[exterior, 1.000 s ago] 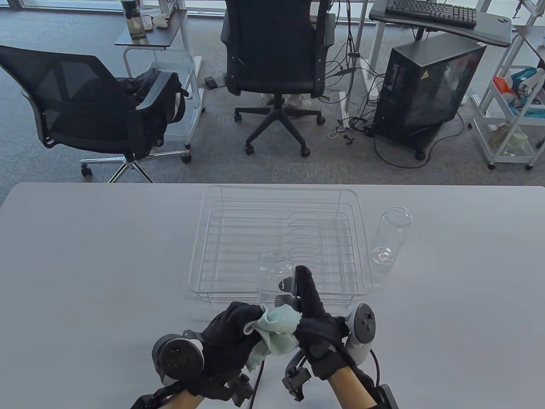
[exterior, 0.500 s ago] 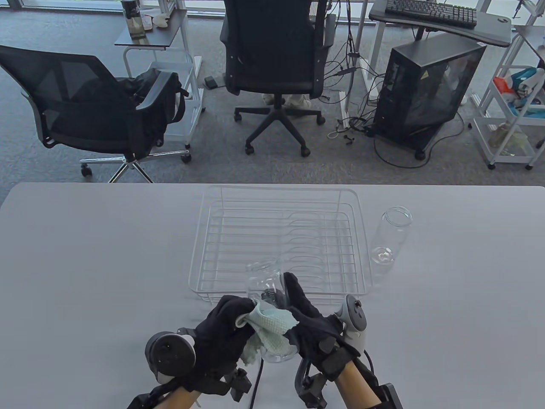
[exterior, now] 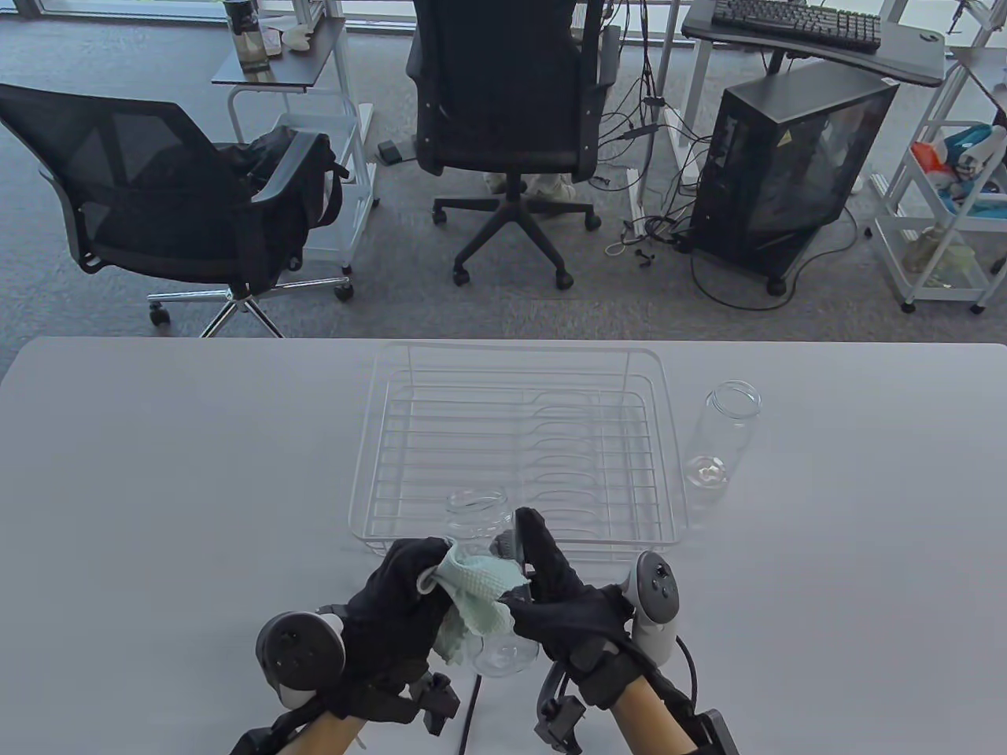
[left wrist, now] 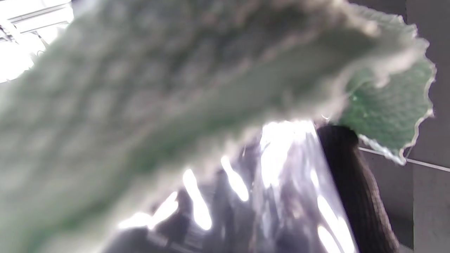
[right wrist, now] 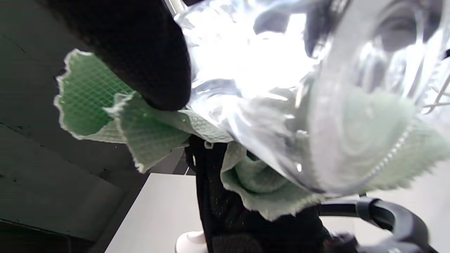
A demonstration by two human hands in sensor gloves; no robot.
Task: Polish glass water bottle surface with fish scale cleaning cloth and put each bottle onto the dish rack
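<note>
Mostly cloth [left wrist: 175,88] — blurred — hides held bottle [left wrist: 281,196]

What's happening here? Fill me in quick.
A person in black sensor gloves is polishing a glass bottle held above the table. The right hand grips the bottle, while the left hand holds a pale green cloth against its side. The dish rack behind holds nothing yet, and a second bottle stands to its right.

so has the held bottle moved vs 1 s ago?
Yes. The held bottle has shifted left and toward the person: its mouth now sits nearer the dish rack's front rail, left of where it was.
</note>
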